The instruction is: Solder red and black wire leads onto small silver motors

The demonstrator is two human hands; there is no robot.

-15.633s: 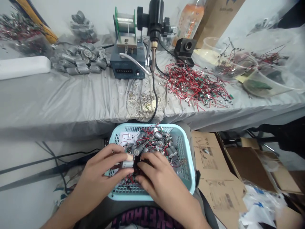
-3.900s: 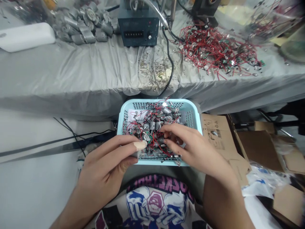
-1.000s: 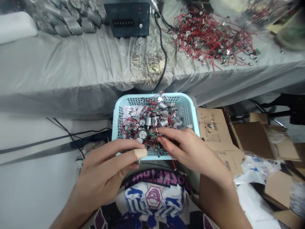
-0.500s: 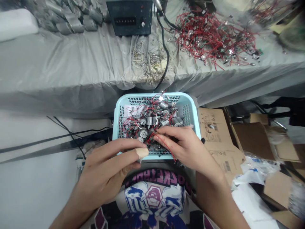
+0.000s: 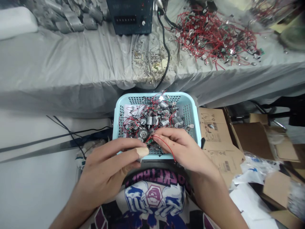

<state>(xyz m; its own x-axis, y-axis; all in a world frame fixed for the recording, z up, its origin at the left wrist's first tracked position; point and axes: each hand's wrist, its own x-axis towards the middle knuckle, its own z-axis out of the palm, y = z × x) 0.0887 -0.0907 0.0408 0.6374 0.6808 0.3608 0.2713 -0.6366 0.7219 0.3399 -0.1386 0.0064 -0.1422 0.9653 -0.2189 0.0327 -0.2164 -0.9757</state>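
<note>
Lot: light-blue basket [image 5: 154,94] at 12 o'clock, still heaped with wired motors [image 5: 149,121]; right hand's [image 5: 181,148] grip pinched a red wire [image 5: 165,144]; left hand's [image 5: 107,165] grip unclear.

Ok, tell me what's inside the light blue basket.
The light blue basket holds small silver motors tangled with red wires, over white paper. The right hand covers the near part, so what lies beneath cannot be seen.
</note>
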